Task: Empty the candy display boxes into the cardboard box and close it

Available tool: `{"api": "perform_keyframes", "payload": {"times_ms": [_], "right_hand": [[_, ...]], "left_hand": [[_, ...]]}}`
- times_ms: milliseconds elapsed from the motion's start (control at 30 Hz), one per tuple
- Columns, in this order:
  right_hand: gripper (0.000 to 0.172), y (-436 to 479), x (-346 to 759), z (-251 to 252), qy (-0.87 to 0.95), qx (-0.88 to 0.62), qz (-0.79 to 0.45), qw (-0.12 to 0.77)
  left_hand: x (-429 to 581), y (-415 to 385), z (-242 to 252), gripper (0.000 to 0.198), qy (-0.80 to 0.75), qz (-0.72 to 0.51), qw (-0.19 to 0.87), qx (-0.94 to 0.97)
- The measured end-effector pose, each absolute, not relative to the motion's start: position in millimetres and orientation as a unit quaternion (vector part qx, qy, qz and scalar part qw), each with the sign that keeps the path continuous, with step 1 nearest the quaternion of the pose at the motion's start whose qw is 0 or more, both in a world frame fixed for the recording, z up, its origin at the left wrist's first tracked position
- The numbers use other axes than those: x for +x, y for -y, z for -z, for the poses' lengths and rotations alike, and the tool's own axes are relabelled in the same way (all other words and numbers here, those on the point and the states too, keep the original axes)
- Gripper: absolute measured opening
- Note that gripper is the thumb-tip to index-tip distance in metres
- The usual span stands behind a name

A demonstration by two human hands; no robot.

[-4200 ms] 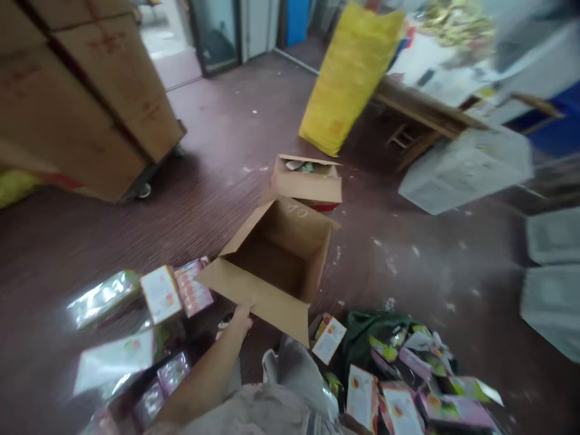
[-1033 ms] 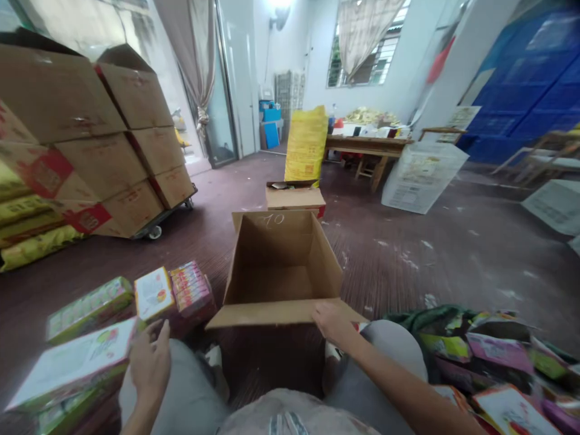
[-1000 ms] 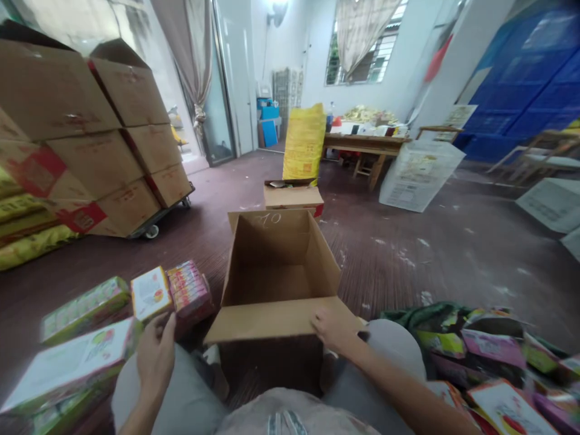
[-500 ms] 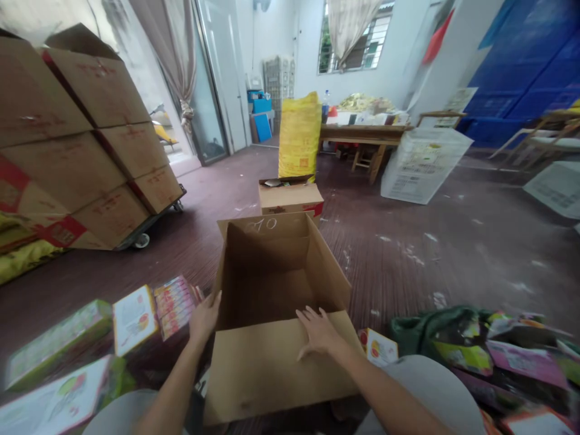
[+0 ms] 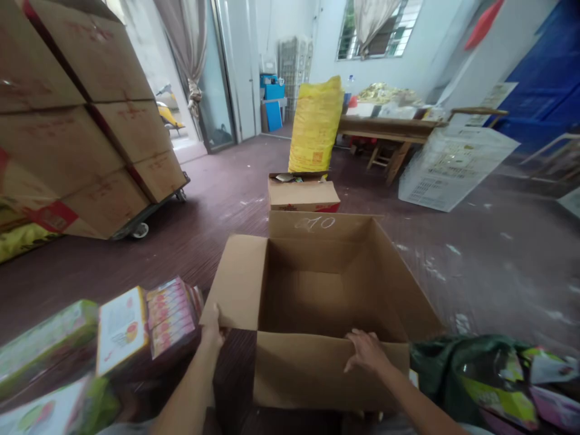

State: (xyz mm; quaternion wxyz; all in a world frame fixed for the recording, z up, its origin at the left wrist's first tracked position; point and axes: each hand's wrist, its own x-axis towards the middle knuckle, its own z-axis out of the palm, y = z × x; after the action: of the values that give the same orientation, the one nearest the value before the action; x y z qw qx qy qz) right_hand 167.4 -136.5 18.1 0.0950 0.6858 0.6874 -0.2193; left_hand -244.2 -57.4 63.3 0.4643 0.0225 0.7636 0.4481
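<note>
An empty-looking cardboard box (image 5: 335, 374) stands upright with its top open in front of me, its near flap hanging outward. Chalk-like marks reading "10" show on its far flap (image 5: 317, 223). The left flap (image 5: 238, 281) is folded out to the side. My left hand (image 5: 212, 332) is closed on the near corner of that flap, thumb on top. My right hand (image 5: 368, 351) lies at the near edge of the box, fingers hooked over the rim and thumb against the outer side.
Packs of pink boxes (image 5: 170, 314) and a white-topped carton (image 5: 121, 329) lie on the left floor. Stacked cartons (image 5: 122, 133) stand on a wheeled trolley. Ahead are a smaller carton (image 5: 301, 194) and a yellow sack (image 5: 315, 127). A dark green bag (image 5: 446, 368) lies at right.
The left flap has swung outward to the left with my left hand on it. My right hand has its fingers over the near edge now. The view has shifted, placing the box further right.
</note>
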Motion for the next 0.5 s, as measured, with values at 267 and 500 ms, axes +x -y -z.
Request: {"api": "perform_keyframes", "payload": {"times_ms": [267,500], "right_hand": [[0.031,137.3,164.5,-11.0,-0.692,0.686,0.207,0.088],[0.021,147.1,150.6,-17.6,-0.678,0.707,0.182,0.085]], "left_hand": [[-172.1,42.6,-34.8,0.092,-0.833,-0.081,0.133,0.531],[-174.0,34.5,-21.9,0.046,-0.809,0.02,0.341,0.478]]}}
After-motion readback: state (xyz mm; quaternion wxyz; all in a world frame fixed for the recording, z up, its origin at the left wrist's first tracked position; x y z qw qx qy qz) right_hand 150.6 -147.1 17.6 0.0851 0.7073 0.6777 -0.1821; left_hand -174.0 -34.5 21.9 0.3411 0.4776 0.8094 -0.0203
